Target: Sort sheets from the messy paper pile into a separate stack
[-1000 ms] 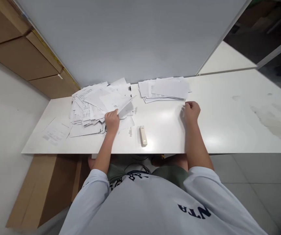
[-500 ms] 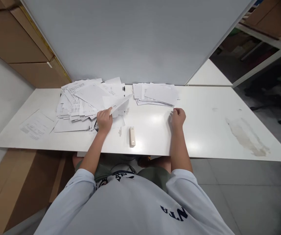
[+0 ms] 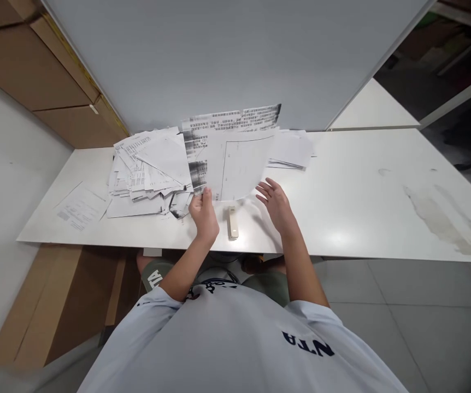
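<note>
My left hand point(image 3: 204, 213) pinches the lower left corner of a printed sheet of paper point(image 3: 231, 150) and holds it up above the white table point(image 3: 342, 207). My right hand point(image 3: 274, 199) is open, fingers spread, just right of the sheet's lower edge and apart from it. A messy pile of printed papers point(image 3: 149, 169) lies to the left of the raised sheet. A neater stack of white sheets point(image 3: 290, 148) lies behind it on the right, partly hidden. A small beige stapler point(image 3: 232, 222) lies on the table between my hands.
A single loose sheet point(image 3: 77, 207) lies near the table's left corner. A grey partition panel point(image 3: 219, 54) stands along the back edge. Brown cardboard boxes point(image 3: 34, 71) line the left wall, and another sits under the table point(image 3: 55, 311). A dried stain point(image 3: 440, 218) marks the table's right side.
My left hand has lifted one sheet out of the messy pile and brought it up in front of me. My right hand has opened and moved left toward the sheet.
</note>
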{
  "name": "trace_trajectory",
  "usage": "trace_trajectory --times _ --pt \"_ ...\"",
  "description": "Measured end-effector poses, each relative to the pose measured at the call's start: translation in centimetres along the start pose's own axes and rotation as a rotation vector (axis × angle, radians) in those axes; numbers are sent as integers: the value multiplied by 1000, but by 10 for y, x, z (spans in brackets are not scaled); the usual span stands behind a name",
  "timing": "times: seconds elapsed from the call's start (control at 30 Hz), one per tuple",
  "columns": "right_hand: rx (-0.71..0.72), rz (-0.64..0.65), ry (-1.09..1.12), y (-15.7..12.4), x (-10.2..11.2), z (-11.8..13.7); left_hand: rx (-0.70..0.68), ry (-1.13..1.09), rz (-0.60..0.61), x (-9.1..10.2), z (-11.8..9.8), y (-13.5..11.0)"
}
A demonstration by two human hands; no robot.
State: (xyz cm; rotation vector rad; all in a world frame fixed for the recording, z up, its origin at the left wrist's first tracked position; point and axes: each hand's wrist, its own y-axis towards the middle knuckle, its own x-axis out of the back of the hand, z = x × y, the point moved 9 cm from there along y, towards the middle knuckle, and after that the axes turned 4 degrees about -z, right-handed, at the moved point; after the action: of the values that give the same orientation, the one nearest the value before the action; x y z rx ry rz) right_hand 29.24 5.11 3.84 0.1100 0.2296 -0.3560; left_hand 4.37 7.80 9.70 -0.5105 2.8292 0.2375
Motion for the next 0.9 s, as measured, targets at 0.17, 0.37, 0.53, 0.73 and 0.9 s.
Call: trace_trajectory --times 0.17,0.37,0.53,0.73,0.9 --pt "58 -29 2 -7 18 24 367 -187 158 -12 39 -6" --pt "11 -73 19 -17 43 21 447 -226 254 -15 54 -18" --pt "27 -160 45 -24 55 18 366 -87 347 -10 62 -25" --pt "193 -419 -5 -50 97 40 33 88 713 -23 25 -35" --pt "267 -614 -11 -92 138 43 -156 405 920 -48 10 -82"
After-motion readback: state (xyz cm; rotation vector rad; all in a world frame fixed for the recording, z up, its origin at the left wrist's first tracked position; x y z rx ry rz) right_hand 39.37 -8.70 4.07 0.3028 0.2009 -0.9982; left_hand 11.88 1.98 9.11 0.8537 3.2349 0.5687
